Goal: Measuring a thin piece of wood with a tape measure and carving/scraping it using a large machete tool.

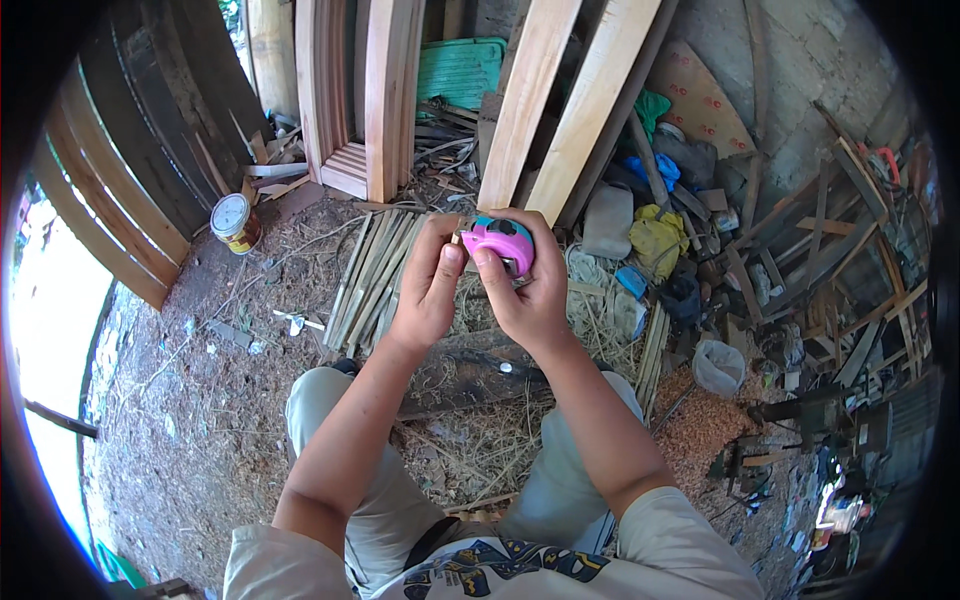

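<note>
While holding the pink tape measure (pixel 505 240) up between both hands, wrapping the right hand (pixel 538 290) round it and pinching at the tape end (pixel 457 238) with thumb and finger of the left hand (pixel 428 287), best to grip snugly and pinch lightly. Cannot see its far side, or tell the length of tape showing.

Room left of the hands (pixel 430 288) over dirt floor (pixel 210 420); leaning planks (pixel 528 100) ahead, scrap heap (pixel 828 227) right
</note>
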Demonstrator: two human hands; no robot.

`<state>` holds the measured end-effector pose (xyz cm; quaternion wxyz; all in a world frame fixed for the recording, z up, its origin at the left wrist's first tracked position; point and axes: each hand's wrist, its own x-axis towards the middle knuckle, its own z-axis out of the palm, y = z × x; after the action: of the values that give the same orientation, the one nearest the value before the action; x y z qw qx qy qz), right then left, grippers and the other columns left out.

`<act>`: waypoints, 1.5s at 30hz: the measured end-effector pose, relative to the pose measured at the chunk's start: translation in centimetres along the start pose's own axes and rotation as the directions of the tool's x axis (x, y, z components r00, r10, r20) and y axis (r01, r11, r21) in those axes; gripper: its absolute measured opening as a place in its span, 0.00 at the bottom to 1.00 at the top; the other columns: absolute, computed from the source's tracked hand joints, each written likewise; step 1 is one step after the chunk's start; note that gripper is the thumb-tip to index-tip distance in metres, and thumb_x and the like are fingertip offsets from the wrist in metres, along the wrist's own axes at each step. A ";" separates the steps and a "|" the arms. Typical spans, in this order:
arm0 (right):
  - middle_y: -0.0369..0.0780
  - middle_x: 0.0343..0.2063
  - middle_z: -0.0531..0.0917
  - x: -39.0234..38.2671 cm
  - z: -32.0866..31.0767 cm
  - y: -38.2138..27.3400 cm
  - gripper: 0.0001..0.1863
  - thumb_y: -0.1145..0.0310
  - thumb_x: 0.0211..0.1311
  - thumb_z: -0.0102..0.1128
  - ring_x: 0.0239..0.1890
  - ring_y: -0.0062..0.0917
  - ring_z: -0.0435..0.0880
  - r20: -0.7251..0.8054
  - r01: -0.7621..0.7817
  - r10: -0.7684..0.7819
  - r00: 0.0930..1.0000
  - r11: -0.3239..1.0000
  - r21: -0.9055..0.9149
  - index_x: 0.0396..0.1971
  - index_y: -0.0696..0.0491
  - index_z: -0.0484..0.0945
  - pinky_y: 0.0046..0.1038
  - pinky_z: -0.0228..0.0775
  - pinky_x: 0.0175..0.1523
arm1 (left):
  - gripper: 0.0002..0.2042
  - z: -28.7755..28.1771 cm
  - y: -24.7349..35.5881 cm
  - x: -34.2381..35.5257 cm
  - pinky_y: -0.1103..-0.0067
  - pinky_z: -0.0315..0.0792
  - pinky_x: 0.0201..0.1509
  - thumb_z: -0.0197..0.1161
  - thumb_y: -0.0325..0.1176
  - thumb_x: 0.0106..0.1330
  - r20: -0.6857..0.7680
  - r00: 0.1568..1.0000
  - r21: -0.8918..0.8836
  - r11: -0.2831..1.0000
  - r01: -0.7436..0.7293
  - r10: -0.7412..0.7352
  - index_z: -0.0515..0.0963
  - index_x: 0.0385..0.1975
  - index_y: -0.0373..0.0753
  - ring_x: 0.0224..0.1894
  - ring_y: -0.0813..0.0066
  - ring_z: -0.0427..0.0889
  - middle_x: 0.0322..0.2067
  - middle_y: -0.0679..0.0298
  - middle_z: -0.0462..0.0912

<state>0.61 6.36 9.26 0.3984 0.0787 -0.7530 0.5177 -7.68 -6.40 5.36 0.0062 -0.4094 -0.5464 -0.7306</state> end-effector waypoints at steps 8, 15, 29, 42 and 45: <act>0.45 0.45 0.80 0.3 -0.2 0.4 0.21 0.69 0.67 0.65 0.45 0.34 0.82 0.099 0.124 -0.115 0.988 0.989 -0.086 0.57 0.58 0.75 0.33 0.74 0.52 | 0.17 0.7 1.0 0.0 0.78 0.68 0.55 0.46 0.42 0.84 -0.037 0.986 -0.250 0.956 0.151 -0.165 0.69 0.62 0.37 0.48 0.81 0.71 0.46 0.67 0.74; 0.41 0.36 0.75 0.0 -0.5 0.0 0.22 0.71 0.65 0.68 0.33 0.29 0.77 0.206 0.178 -0.141 0.968 0.969 -0.171 0.60 0.50 0.80 0.30 0.73 0.39 | 0.18 0.4 0.7 0.4 0.80 0.66 0.56 0.45 0.43 0.84 -0.113 0.973 -0.364 0.919 0.149 -0.202 0.69 0.60 0.36 0.48 0.82 0.70 0.46 0.68 0.74; 0.42 0.36 0.75 0.2 -0.5 0.4 0.21 0.73 0.63 0.69 0.35 0.30 0.78 0.169 0.206 -0.175 0.970 0.960 -0.188 0.56 0.54 0.81 0.30 0.74 0.40 | 0.17 0.8 0.6 -0.1 0.80 0.70 0.53 0.46 0.43 0.84 -0.062 0.975 -0.300 0.936 0.187 -0.215 0.71 0.59 0.37 0.47 0.82 0.73 0.46 0.67 0.76; 0.42 0.34 0.75 0.1 -0.6 -0.1 0.21 0.74 0.60 0.69 0.33 0.32 0.77 0.149 0.225 -0.190 0.971 0.935 -0.273 0.54 0.55 0.82 0.31 0.73 0.39 | 0.12 1.0 0.6 -0.3 0.80 0.69 0.54 0.49 0.37 0.84 -0.090 0.987 -0.179 0.977 0.119 -0.137 0.72 0.55 0.36 0.45 0.82 0.72 0.43 0.68 0.76; 0.42 0.34 0.75 0.1 -0.7 -0.1 0.21 0.74 0.60 0.69 0.33 0.32 0.77 0.150 0.224 -0.189 0.971 0.938 -0.265 0.54 0.55 0.82 0.32 0.74 0.39 | 0.12 1.1 0.6 -0.3 0.80 0.69 0.54 0.48 0.36 0.84 -0.084 0.987 -0.180 0.976 0.121 -0.138 0.72 0.55 0.36 0.45 0.82 0.72 0.42 0.69 0.75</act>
<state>0.97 6.96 9.52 0.4110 0.1316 -0.8292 0.3553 -6.55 -5.95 5.74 -0.0513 -0.3364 -0.5049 -0.7933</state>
